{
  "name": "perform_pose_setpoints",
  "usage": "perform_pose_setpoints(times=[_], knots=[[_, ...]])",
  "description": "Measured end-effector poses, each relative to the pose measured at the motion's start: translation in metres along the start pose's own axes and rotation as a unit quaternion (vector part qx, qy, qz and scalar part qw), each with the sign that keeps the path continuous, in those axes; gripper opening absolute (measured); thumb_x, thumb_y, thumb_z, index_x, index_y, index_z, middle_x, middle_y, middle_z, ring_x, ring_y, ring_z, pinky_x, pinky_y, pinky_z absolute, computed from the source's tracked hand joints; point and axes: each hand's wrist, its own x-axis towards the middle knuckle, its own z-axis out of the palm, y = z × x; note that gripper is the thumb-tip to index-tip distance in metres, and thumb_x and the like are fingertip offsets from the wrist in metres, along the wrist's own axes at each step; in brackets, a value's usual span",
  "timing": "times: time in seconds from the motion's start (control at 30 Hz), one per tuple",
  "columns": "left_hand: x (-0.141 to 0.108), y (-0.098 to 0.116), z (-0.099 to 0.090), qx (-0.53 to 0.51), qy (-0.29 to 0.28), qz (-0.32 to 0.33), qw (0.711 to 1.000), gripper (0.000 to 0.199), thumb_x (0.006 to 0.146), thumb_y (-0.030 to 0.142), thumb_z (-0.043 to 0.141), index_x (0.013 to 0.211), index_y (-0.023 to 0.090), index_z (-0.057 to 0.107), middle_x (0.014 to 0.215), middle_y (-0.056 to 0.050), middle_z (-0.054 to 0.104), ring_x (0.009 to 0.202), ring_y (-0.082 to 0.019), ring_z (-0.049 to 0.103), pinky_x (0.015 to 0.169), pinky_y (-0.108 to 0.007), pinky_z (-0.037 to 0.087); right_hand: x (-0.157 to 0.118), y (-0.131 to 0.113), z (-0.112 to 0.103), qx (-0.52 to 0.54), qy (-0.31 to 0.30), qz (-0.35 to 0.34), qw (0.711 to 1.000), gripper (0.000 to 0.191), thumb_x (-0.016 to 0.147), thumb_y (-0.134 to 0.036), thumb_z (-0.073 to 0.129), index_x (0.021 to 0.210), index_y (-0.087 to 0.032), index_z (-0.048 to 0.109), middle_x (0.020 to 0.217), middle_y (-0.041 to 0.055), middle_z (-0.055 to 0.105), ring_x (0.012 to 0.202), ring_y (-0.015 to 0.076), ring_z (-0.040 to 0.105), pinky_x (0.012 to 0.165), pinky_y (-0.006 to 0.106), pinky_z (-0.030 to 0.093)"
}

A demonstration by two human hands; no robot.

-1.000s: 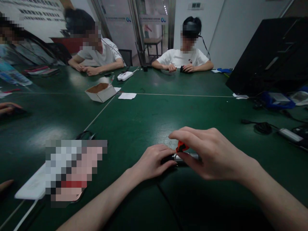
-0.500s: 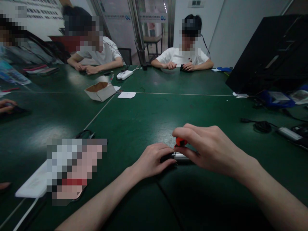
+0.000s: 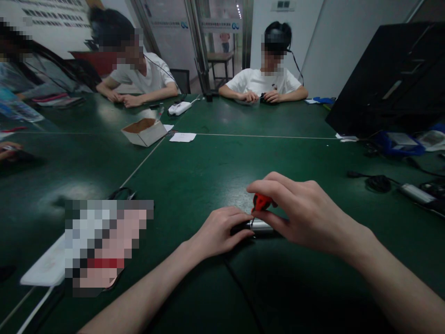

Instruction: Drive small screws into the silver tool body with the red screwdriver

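Observation:
In front of me a silver-and-black cylindrical device (image 3: 262, 226) lies on the green table (image 3: 194, 176). My left hand (image 3: 222, 232) grips its black end between thumb and fingers. A dark cord runs from under that hand toward the near edge. Above the device, my right hand (image 3: 295, 211) pinches the red-and-black handle of a screwdriver (image 3: 261, 202). The thin shaft points down to the joint between the black and silver parts; whether its tip sits in a screw is too small to tell. My right hand hides the device's far right end.
A white power strip (image 3: 43, 264) and a blurred pink item (image 3: 104, 250) lie to the left. Farther off stands an open cardboard box (image 3: 146, 134). On the right are a large black monitor (image 3: 389, 79) and a similar silver device (image 3: 417, 193) with coiled cable. Co-workers sit across the table.
The screwdriver handle has turned a little in my right fingers, and the right index finger has shifted slightly up and left. My left hand and the device stay in place.

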Motion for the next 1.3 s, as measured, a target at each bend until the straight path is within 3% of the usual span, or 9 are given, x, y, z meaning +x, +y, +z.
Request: perform_pose_setpoints(times=[0.13, 0.37, 0.47, 0.77, 0.83, 1.0, 1.3], knots=[[-0.0001, 0.0002, -0.0004, 0.0, -0.005, -0.002, 1.0, 0.022, 0.094, 0.033, 0.055, 0.106, 0.018, 0.065, 0.101, -0.006, 0.068, 0.091, -0.02, 0.063, 0.079, -0.031, 0.051, 0.0006, 0.0017, 0.0003, -0.046, 0.009, -0.013, 0.999, 0.021, 0.094, -0.031, 0.052, 0.112, -0.02, 0.046, 0.091, 0.0014, 0.056, 0.065, 0.0107, 0.05, 0.049, 0.022, 0.033], [0.0004, 0.0007, -0.0007, -0.004, -0.004, -0.004, 1.0, 0.023, 0.094, 0.034, 0.054, 0.104, 0.017, 0.066, 0.102, -0.008, 0.068, 0.094, -0.021, 0.064, 0.079, -0.032, 0.052, -0.0005, -0.0005, -0.0019, 0.029, -0.005, -0.01, 1.0, 0.034, 0.089, -0.017, 0.051, 0.122, -0.016, 0.042, 0.115, 0.0066, 0.057, 0.084, 0.013, 0.056, 0.056, 0.022, 0.04], [0.0009, 0.0009, -0.0013, -0.006, -0.013, -0.006, 1.0, 0.023, 0.094, 0.034, 0.054, 0.105, 0.018, 0.066, 0.102, -0.007, 0.068, 0.093, -0.021, 0.064, 0.079, -0.031, 0.051, -0.0006, -0.001, -0.0022, 0.034, -0.007, -0.005, 0.999, 0.035, 0.087, -0.014, 0.051, 0.121, -0.016, 0.041, 0.107, 0.0043, 0.058, 0.078, 0.0123, 0.055, 0.054, 0.022, 0.039], [0.0, 0.0002, -0.0001, 0.002, -0.001, 0.0, 1.0, 0.022, 0.094, 0.032, 0.054, 0.108, 0.019, 0.065, 0.098, -0.005, 0.068, 0.089, -0.02, 0.064, 0.077, -0.029, 0.05, 0.0003, -0.0016, -0.0047, -0.04, -0.009, -0.03, 0.999, 0.015, 0.091, -0.03, 0.058, 0.099, -0.021, 0.048, 0.08, -0.0033, 0.052, 0.059, 0.0106, 0.044, 0.049, 0.025, 0.029], [0.0002, 0.0001, 0.0002, 0.002, 0.001, 0.002, 1.0, 0.023, 0.095, 0.032, 0.052, 0.109, 0.019, 0.065, 0.097, -0.006, 0.068, 0.088, -0.019, 0.064, 0.077, -0.03, 0.05, -0.0002, -0.003, -0.0057, -0.023, -0.016, -0.023, 0.999, 0.017, 0.091, -0.029, 0.058, 0.103, -0.021, 0.049, 0.084, -0.0022, 0.055, 0.063, 0.0107, 0.047, 0.05, 0.025, 0.031], [0.0008, 0.0002, -0.0007, -0.007, -0.001, 0.0, 1.0, 0.022, 0.093, 0.034, 0.055, 0.105, 0.018, 0.066, 0.1, -0.006, 0.069, 0.091, -0.02, 0.064, 0.078, -0.03, 0.051, 0.0001, -0.0042, -0.0075, 0.035, -0.04, -0.002, 0.999, 0.035, 0.087, -0.016, 0.051, 0.12, -0.017, 0.042, 0.118, 0.0064, 0.055, 0.087, 0.0136, 0.056, 0.057, 0.023, 0.038], [0.0005, 0.0004, -0.0012, -0.007, -0.008, -0.01, 1.0, 0.021, 0.093, 0.034, 0.055, 0.103, 0.019, 0.067, 0.101, -0.006, 0.068, 0.092, -0.02, 0.063, 0.079, -0.031, 0.051, 0.0011, -0.003, -0.0076, -0.01, -0.04, 0.01, 0.999, 0.028, 0.088, -0.017, 0.052, 0.114, -0.02, 0.041, 0.097, 0.0016, 0.055, 0.066, 0.0116, 0.05, 0.049, 0.023, 0.032]])
